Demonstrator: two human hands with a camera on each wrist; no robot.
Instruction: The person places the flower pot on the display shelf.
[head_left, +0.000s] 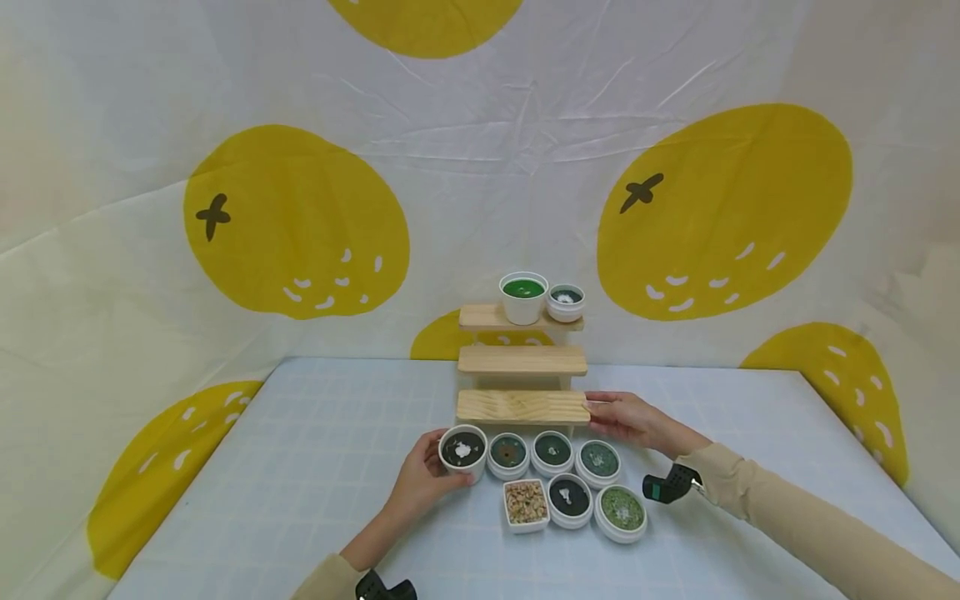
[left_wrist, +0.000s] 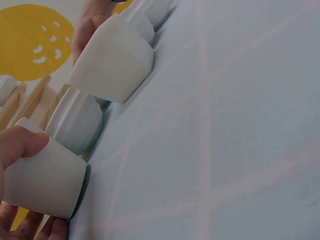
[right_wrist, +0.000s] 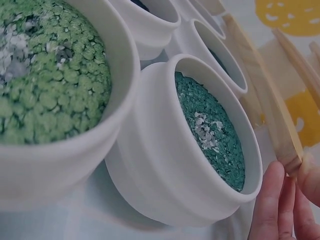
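My left hand (head_left: 417, 477) grips a white cup (head_left: 462, 451) with a dark filling and a white spot on top. In the left wrist view the thumb lies on the side of this plain tapered cup (left_wrist: 47, 180), fingers beneath, its base close to the cloth. At the right end of the lowest step (head_left: 521, 407) of a three-step wooden stand, my right hand (head_left: 637, 419) pinches the board between thumb and fingers. The right wrist view shows that same board end (right_wrist: 287, 150) beside a white round pot (right_wrist: 155, 145) with dark green filling.
Several white pots with dark or green tops stand before the stand, among them a light-green one (head_left: 622, 510) and a square one with beige bits (head_left: 526, 504). A tall green-filled cup (head_left: 523, 302) and a small pot (head_left: 566, 305) occupy the top step. Behind hangs a fruit-printed cloth (head_left: 480, 183).
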